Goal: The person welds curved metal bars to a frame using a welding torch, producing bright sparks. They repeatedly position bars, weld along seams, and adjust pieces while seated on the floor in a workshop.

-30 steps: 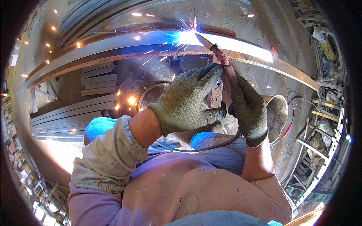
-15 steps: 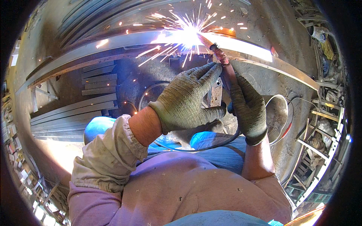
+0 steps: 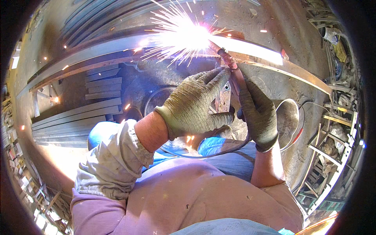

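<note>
My right hand (image 3: 258, 113), in a dark work glove, is wrapped round the handle of a welding torch (image 3: 237, 78). The torch slants up and left, its neck wound with reddish wrapping. At its tip a white glare throws sparks and hides the weld spot on a long metal bar (image 3: 98, 49). My left hand (image 3: 196, 102), gloved too, reaches across from the left with fingers stretched out. Its fingertips touch the torch below the wrapped part, while the thumb stands apart, pointing toward my right hand. From the handle a dark cable (image 3: 219, 154) loops down over my lap.
Grey metal strips (image 3: 78, 121) lie stacked on the floor at left, beyond my knee. More long bars (image 3: 105, 19) lie past the workpiece. To the right are an open round container (image 3: 289, 119), a light-coloured frame (image 3: 340, 160) and piled scrap. Sparks fly about.
The glare has grown and spread slightly left, with sparks in a denser fan. Both hands and the torch have barely moved. Sparks now show near my lap.
</note>
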Demonstrator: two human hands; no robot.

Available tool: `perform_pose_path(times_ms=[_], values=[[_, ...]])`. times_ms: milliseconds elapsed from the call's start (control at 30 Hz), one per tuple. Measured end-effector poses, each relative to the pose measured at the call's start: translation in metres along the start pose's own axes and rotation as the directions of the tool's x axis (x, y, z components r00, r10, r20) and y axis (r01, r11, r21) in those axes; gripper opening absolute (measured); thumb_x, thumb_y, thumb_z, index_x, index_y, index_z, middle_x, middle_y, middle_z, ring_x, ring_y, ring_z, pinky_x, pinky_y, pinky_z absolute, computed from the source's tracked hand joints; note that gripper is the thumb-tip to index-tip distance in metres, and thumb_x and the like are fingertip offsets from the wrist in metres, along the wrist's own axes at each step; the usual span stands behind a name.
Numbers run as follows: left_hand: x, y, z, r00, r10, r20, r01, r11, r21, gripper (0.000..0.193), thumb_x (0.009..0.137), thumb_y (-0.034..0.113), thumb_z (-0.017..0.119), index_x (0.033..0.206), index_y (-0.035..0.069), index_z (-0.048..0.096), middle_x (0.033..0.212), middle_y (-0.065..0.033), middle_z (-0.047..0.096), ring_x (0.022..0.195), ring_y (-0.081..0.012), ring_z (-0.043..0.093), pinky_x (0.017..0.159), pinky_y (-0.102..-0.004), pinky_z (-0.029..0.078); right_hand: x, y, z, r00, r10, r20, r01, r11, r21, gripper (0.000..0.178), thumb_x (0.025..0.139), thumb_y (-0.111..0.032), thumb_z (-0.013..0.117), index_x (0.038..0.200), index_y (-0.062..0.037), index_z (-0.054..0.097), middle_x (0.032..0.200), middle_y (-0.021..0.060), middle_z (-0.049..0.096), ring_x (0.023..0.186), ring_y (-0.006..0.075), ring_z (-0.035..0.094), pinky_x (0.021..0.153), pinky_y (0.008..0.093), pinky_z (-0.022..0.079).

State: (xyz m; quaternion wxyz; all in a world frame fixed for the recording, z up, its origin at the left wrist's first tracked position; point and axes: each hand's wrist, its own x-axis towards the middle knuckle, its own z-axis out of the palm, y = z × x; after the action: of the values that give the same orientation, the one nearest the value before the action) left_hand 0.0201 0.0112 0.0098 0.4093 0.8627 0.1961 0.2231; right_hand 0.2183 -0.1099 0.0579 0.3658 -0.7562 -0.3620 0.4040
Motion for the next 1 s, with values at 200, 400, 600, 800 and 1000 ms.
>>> perform_pose_path(times_ms=[200, 400, 600, 800, 1000], values=[[-0.001, -0.001, 0.0, 0.999, -0.043, 0.02, 0.043, 0.999, -0.025, 0.105, 0.09, 0.041, 0.099, 0.17, -0.008, 0.049, 0.153, -0.0282, 0.068, 0.136, -0.0459, 0.07, 0.119, -0.0513, 0.056, 0.001, 0.01, -0.002, 1.0, -0.017, 0.01, 0.017, 1.0, -0.023, 0.045, 0.123, -0.031, 0.068, 0.162, -0.0099, 0.072, 0.102, 0.0002, 0.079, 0.071, 0.0043, 0.062, 0.063, 0.0255, 0.053], [-0.001, -0.003, 0.001, 0.999, -0.041, 0.035, 0.041, 0.999, 0.007, 0.108, 0.091, 0.052, 0.092, 0.171, -0.007, 0.049, 0.163, -0.032, 0.062, 0.143, -0.0512, 0.065, 0.122, -0.0538, 0.053, -0.002, 0.002, -0.001, 1.0, 0.017, 0.012, -0.018, 0.999, 0.037, 0.039, 0.123, -0.026, 0.067, 0.156, -0.0069, 0.076, 0.103, -0.0038, 0.075, 0.087, 0.0034, 0.06, 0.076, 0.0256, 0.054], [-0.002, -0.005, 0.004, 0.997, -0.048, 0.057, 0.046, 0.998, 0.044, 0.11, 0.092, 0.06, 0.088, 0.169, -0.007, 0.049, 0.164, -0.0341, 0.061, 0.146, -0.0524, 0.064, 0.127, -0.0543, 0.049, -0.004, -0.004, -0.003, 0.994, 0.106, 0.007, -0.106, 0.994, 0.003, 0.04, 0.123, -0.028, 0.068, 0.156, -0.0064, 0.075, 0.098, -0.0029, 0.076, 0.083, 0.0039, 0.061, 0.075, 0.0263, 0.054], [-0.002, -0.003, 0.003, 0.997, -0.052, 0.059, 0.052, 0.999, 0.005, 0.109, 0.092, 0.06, 0.089, 0.168, -0.008, 0.05, 0.16, -0.0337, 0.063, 0.141, -0.0521, 0.067, 0.123, -0.0545, 0.052, 0.0, 0.006, -0.003, 1.0, 0.003, 0.025, -0.003, 1.0, -0.016, 0.046, 0.123, -0.03, 0.068, 0.165, -0.0116, 0.07, 0.101, 0.0003, 0.078, 0.071, 0.0051, 0.061, 0.064, 0.0254, 0.052], [-0.002, -0.001, -0.001, 0.995, -0.066, 0.075, 0.068, 0.997, -0.029, 0.11, 0.091, 0.05, 0.095, 0.172, -0.008, 0.047, 0.161, -0.032, 0.063, 0.143, -0.0498, 0.066, 0.123, -0.053, 0.053, -0.002, 0.003, -0.003, 0.999, -0.025, 0.037, 0.025, 1.0, 0.003, 0.04, 0.125, -0.022, 0.064, 0.161, -0.007, 0.072, 0.099, -0.0011, 0.074, 0.087, 0.0055, 0.064, 0.079, 0.0268, 0.056]])
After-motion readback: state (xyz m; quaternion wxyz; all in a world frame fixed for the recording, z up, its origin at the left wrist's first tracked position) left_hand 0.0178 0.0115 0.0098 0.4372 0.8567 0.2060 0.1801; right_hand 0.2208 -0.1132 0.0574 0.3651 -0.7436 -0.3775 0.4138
